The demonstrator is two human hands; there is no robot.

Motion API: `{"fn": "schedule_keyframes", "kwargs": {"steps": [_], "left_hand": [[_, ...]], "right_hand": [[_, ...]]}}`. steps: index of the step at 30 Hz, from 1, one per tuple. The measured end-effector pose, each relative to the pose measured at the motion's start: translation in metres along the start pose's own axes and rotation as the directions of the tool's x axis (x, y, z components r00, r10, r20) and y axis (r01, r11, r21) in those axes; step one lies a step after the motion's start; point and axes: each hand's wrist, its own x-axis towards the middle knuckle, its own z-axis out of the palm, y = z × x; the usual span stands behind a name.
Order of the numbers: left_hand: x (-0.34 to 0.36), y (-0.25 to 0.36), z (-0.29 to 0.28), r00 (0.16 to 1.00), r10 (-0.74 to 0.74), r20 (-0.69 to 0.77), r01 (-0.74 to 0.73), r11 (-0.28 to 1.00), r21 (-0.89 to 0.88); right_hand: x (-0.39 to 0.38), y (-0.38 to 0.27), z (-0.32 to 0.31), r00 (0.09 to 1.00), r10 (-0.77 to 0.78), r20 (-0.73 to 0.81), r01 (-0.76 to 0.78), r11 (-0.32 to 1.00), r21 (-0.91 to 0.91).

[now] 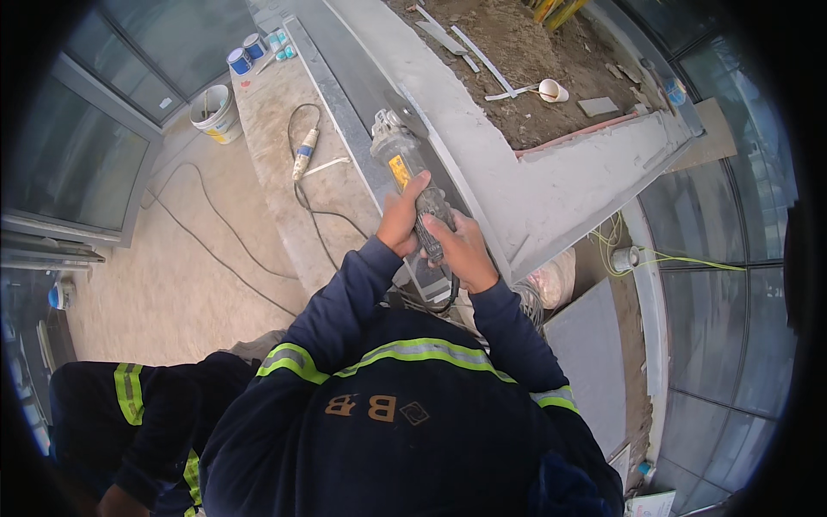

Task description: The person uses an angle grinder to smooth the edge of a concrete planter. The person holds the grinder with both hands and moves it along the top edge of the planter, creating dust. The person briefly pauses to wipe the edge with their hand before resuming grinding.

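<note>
Both hands grip a dusty angle grinder [399, 153] with a yellow label, its head pointing away from me. My left hand [401, 215] is wrapped round the middle of the body, thumb along the top. Behind it, my right hand [465, 250] closes on the dark rear handle, where the black cord hangs down. The grinder's disc [407, 115] sits at the far right of the head, over the long grey stone strip [355, 82] beside a pale ledge [482, 142]. Whether the disc touches the stone I cannot tell.
Left of the strip, a cable connector [305, 153] lies on a dusty slab with looping cords. A white bucket [215, 114] and blue-sided cans [239, 60] stand beyond. A co-worker in dark clothes [129, 396] is close at lower left. Right, a soil bed [508, 52] holds a paper cup [553, 90].
</note>
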Motion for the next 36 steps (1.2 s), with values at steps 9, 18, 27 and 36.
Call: {"fn": "schedule_keyframes", "kwargs": {"steps": [9,18,27,36], "left_hand": [[0.033,0.012,-0.006,1.000,-0.010,0.002,0.010,0.999,-0.044],[-0.017,-0.006,0.006,1.000,-0.007,-0.010,0.007,1.000,-0.006],[0.043,0.014,-0.010,0.999,-0.009,0.042,0.009,1.000,0.016],[-0.017,-0.011,0.008,1.000,0.024,-0.016,-0.024,1.000,0.007]], "right_hand": [[0.029,-0.009,0.005,0.998,0.051,-0.021,-0.051,0.999,0.001],[-0.021,-0.004,0.000,0.999,0.025,-0.029,-0.026,0.998,-0.052],[0.035,-0.015,0.006,0.997,0.074,-0.038,-0.074,0.997,0.007],[-0.024,0.000,-0.003,1.000,-0.005,-0.024,0.003,0.999,-0.048]]}}
